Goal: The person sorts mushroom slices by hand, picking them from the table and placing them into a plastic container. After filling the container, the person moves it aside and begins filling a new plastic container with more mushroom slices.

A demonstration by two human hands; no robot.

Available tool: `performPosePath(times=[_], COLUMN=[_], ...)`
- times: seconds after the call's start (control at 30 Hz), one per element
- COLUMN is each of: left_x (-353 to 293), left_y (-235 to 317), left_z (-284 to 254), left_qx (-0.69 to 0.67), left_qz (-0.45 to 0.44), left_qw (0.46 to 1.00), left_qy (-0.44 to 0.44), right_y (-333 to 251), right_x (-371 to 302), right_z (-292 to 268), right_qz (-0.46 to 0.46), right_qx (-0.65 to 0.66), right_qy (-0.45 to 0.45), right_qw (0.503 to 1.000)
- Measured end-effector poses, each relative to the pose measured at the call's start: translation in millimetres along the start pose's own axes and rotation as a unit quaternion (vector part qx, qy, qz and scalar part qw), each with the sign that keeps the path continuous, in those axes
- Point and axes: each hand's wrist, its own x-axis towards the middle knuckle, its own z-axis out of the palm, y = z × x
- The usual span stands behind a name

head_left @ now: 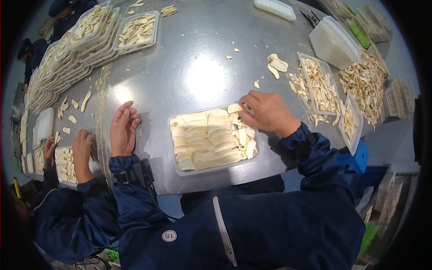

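Ivory slice (233, 109) pinched, the right hand (269, 110) arches over the tray's (182, 173) far right. Leftward, the left hand (122, 129) curls loosely.

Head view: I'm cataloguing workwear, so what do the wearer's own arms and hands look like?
The left sleeve and right sleeve are dark blue, slightly shiny fabric. The left hand and right hand are ungloved. At the left wrist sits a black strap with a dark device and thin dark cable.
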Motion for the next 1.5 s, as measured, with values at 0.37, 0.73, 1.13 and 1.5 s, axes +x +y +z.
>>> performPosePath(times=[0.37,0.73,1.13,1.5], left_x=[1.3,-0.7,-4.1,2.6], left_y=[-0.6,1.2,0.8,1.2], left_z=[-1.0,-1.2,-2.8,0.1], left_qx=[0.003,0.018,0.015,0.018], left_qz=[0.002,-0.002,-0.003,-0.001], left_qw=[1.000,1.000,1.000,1.000], left_qy=[-0.006,0.006,0.020,0.004], right_y=[2.2,69.8,56.7,15.5], right_x=[-1.7,-68.2,-53.7,-73.8], right_z=[-3.8,-45.2,-43.2,-11.1], right_qz=[0.002,0.320,0.319,0.312], right_qx=[0.007,-0.038,-0.014,-0.033], right_qy=[-0.015,0.052,-0.071,-0.005], right_qw=[1.000,0.945,0.945,0.949])
